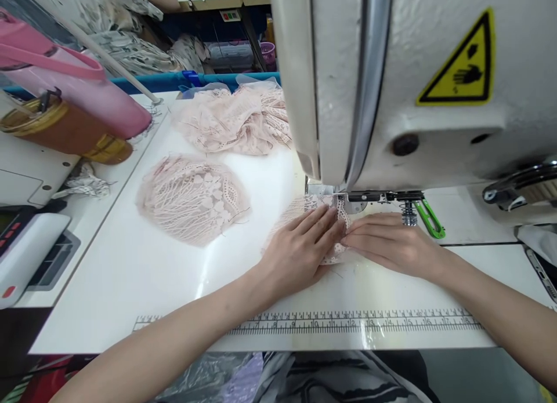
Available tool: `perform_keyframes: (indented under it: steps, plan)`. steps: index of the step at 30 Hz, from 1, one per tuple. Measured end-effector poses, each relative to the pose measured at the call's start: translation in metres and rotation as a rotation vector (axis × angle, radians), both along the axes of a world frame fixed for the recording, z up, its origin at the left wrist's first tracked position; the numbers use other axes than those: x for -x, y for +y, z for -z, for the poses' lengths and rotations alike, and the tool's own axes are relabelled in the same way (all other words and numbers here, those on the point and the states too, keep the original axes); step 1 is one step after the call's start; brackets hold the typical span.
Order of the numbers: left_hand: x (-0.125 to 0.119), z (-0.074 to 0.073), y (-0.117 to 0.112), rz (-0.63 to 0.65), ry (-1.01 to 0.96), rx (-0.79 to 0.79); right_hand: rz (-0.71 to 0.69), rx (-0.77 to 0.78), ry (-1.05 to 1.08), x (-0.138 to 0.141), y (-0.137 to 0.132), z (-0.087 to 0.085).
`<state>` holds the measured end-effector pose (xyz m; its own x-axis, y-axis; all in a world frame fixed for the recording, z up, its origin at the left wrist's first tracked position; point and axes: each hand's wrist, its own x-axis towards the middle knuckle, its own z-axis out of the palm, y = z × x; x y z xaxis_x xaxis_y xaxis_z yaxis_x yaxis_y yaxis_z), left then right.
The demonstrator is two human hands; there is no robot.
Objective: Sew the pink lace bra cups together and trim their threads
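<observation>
My left hand lies flat with fingers stretched out on a small piece of pink lace, pressing it onto the white sewing table. My right hand lies flat beside it, fingertips meeting the left hand's at the lace edge. Both hands sit just in front of the presser foot of the white sewing machine. Part of the lace is hidden under my hands.
A round stack of pink lace pieces lies to the left, a looser pile behind it. Green thread snips lie right of the needle. A ruler strip runs along the front edge. A pink bag and control box stand at left.
</observation>
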<state>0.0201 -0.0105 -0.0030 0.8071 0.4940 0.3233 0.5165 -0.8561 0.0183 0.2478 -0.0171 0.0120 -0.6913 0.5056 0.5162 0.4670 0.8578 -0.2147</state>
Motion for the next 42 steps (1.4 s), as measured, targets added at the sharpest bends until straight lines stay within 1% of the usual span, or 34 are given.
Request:
perform_keyframes:
  steps: [8, 15, 18, 22, 28, 31, 34, 38, 40, 42]
  plan:
    - [-0.003, -0.002, -0.002, -0.051, 0.007, 0.000, 0.034, -0.021, -0.093, -0.006, 0.000, 0.003]
    - [-0.006, -0.002, -0.002, -0.067, -0.010, 0.019, 0.108, -0.041, -0.114, -0.008, 0.000, 0.000]
    - [-0.007, -0.001, -0.001, -0.066, -0.025, 0.035, 0.115, -0.055, -0.117, -0.009, 0.002, 0.001]
    - [-0.008, -0.001, 0.000, -0.072, -0.046, 0.048, 0.119, -0.041, -0.129, -0.011, 0.004, 0.003]
    - [-0.009, 0.000, 0.003, -0.086, -0.031, 0.063, 0.144, -0.011, -0.161, -0.011, 0.006, -0.001]
    - [-0.008, 0.000, 0.004, -0.093, -0.032, 0.049, 0.138, 0.000, -0.157, -0.011, 0.006, 0.000]
    - [-0.007, 0.001, 0.005, -0.049, -0.040, 0.027, 0.125, -0.004, -0.139, -0.012, 0.005, 0.003]
    - [-0.003, 0.002, 0.004, 0.043, -0.067, -0.002, 0.055, -0.019, -0.082, -0.008, 0.004, 0.004]
    - [-0.001, 0.002, 0.003, 0.057, -0.079, -0.016, 0.036, -0.037, -0.060, -0.006, 0.003, 0.004]
    - [0.001, 0.002, 0.004, 0.063, -0.088, -0.026, 0.047, -0.056, -0.063, -0.003, 0.002, 0.003]
